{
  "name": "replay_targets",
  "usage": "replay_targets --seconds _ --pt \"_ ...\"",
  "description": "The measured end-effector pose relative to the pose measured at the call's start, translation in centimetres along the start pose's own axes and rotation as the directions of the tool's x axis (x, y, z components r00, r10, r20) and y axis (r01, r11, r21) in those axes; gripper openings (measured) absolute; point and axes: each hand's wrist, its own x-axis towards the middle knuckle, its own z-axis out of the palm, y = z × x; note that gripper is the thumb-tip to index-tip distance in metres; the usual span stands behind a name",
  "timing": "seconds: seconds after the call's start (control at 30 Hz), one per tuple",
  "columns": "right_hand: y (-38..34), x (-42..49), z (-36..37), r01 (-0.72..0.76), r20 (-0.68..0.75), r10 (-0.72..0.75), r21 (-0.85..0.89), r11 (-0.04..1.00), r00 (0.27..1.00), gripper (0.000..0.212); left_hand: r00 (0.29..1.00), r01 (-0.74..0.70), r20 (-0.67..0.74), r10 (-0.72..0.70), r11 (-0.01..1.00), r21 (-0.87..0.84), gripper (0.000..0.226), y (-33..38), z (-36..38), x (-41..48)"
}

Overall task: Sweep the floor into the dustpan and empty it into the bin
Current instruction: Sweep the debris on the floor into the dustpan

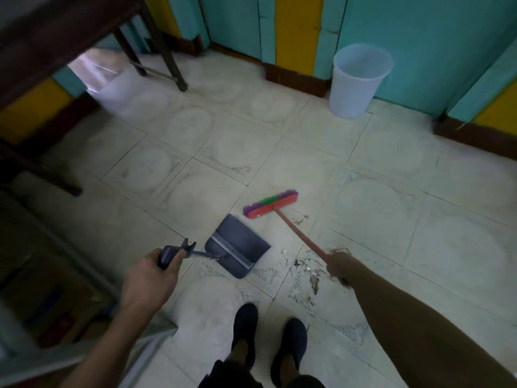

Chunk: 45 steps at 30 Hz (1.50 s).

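My left hand point(151, 275) grips the handle of a dark blue dustpan point(237, 245), whose pan rests on the pale tiled floor with its open lip toward the right. My right hand point(340, 266) holds the red stick of a broom point(270, 204) with a red head and purple and green bristles; the head lies on the floor just beyond the dustpan. A scatter of dark dirt and scraps point(306, 268) lies on the tiles between the pan and my right hand. A white plastic bin point(359, 82) stands upright against the turquoise wall at the far right.
A dark wooden table point(70, 29) and its legs fill the upper left. A low piece of furniture point(42, 275) lies at the left edge. My two feet in dark shoes point(268, 337) stand at the bottom centre. Brown skirting runs along the walls.
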Motion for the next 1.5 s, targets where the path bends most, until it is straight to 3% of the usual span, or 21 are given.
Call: replay_targets --seconds 0.17,0.43,0.57,0.77,1.03,1.13,1.37,1.47,1.5 --pt "5.5 -1.5 -0.6 -0.01 -0.012 0.008 -0.198 0.98 1.0 0.035 0.998 0.064 -0.023 -0.063 0.998 0.007 0.032 -1.5 1.4 -2.2" --pt "11.8 -6.4 -7.8 -0.269 0.024 0.276 -0.15 0.951 0.961 0.035 0.996 0.083 0.015 -0.082 0.997 -0.011 0.035 -1.5 2.0 -3.4" --pt "12.0 -8.9 -9.1 -0.315 -0.123 0.298 -0.159 0.936 0.947 0.017 0.995 0.097 0.029 -0.097 0.995 0.008 0.038 -3.3 1.7 -3.4" --pt "8.0 -13.1 -7.3 -0.218 -0.069 0.21 -0.15 0.964 0.975 0.056 0.995 0.074 0.056 -0.077 0.996 0.052 0.036 -8.2 -0.7 -4.2" --pt "-1.1 -12.8 2.4 -0.013 -0.039 0.005 -0.205 0.979 0.999 0.04 0.968 0.225 0.135 -0.213 0.971 -0.079 0.031 -14.4 -2.6 -7.5" --pt "-3.8 -11.6 6.2 0.049 -0.02 -0.054 -0.21 0.977 0.998 0.016 0.964 0.247 0.126 -0.236 0.965 -0.085 0.029 -16.0 -3.2 -8.8" --pt "-6.3 -9.1 8.7 0.08 0.038 -0.071 -0.412 0.908 0.997 0.026 0.97 0.24 0.041 -0.238 0.97 -0.049 0.024 -17.7 -3.9 -10.7" --pt "-4.7 -10.3 7.2 0.068 0.068 -0.039 -0.498 0.864 0.997 0.011 0.963 0.266 0.043 -0.265 0.963 -0.03 0.026 -18.2 -3.9 -10.9" --pt "-3.9 -11.0 6.3 0.057 0.08 -0.018 -0.515 0.855 0.997 0.016 0.961 0.276 0.04 -0.275 0.961 -0.033 0.025 -18.3 -3.8 -11.0"
